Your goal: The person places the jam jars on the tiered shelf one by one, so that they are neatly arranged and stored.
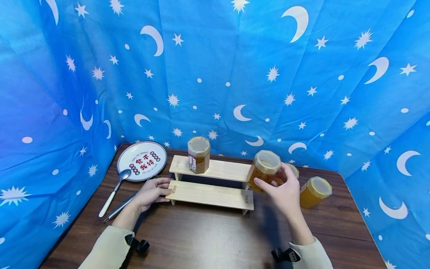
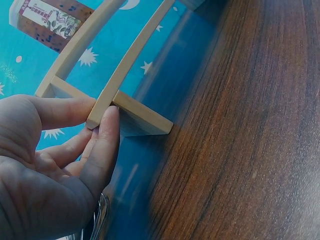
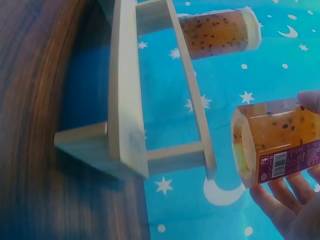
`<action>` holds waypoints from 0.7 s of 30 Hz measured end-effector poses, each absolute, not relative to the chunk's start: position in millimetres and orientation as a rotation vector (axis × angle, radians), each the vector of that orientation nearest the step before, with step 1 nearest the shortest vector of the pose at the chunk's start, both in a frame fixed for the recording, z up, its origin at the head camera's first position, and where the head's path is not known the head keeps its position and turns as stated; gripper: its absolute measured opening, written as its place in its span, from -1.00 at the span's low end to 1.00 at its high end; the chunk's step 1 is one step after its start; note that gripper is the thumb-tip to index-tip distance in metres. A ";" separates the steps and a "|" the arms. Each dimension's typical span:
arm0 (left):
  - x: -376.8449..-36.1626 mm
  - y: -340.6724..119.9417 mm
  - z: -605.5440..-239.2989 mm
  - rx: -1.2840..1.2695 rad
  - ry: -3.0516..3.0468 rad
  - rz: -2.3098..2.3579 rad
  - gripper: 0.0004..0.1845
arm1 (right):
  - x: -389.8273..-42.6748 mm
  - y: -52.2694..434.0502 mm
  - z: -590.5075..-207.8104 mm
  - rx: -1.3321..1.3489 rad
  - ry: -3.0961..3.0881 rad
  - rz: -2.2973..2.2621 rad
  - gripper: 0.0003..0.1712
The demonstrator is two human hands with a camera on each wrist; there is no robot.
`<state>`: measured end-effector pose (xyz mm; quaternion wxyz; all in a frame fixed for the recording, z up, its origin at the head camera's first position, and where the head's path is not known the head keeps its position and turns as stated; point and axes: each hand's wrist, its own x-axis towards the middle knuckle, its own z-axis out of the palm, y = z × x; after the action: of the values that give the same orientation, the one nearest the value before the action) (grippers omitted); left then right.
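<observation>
R hand (image 1: 285,192): my fingers curled round jar (image 1: 264,170), gripping its body, held in air just off R end of rack's upper step (image 1: 215,169). Jar tilted, lid toward me and up; long axis leans back-down, not upright.
L hand (image 1: 152,192): fingers straight, relaxed, pressing L end of lower step (image 1: 211,194), steadying rack.
Step, I judge: placing jar on rack; not yet set. Next move needs jar turned upright, base down, lowered onto a free bit of step.
Other items: 2nd jar (image 1: 199,154) upright on upper step; 3rd jar (image 1: 314,192) on table (image 1: 208,239), R of my hand.
</observation>
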<state>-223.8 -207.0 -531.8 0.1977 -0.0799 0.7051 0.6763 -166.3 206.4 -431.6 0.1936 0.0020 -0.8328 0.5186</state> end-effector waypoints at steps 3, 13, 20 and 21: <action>-223.7 -207.1 -532.0 -0.217 1.979 1.890 -0.34 | -173.5 198.9 -431.9 0.039 -2.314 1.479 -0.18; -222.9 -206.3 -530.7 -0.226 1.975 1.898 -0.34 | -184.3 165.6 -416.6 0.089 -2.273 1.534 -0.19; -223.8 -206.4 -534.1 -0.246 1.980 1.898 -0.36 | -190.6 150.4 -414.8 0.099 -2.260 1.523 -0.23; -223.8 -206.4 -534.2 -0.250 1.980 1.898 -0.37 | -194.2 150.4 -419.4 0.103 -2.254 1.526 -0.22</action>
<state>-223.8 -206.4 -534.2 0.1924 -0.0892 0.7055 0.6762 -194.2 150.4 -419.4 0.2074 0.0372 -0.8094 0.5481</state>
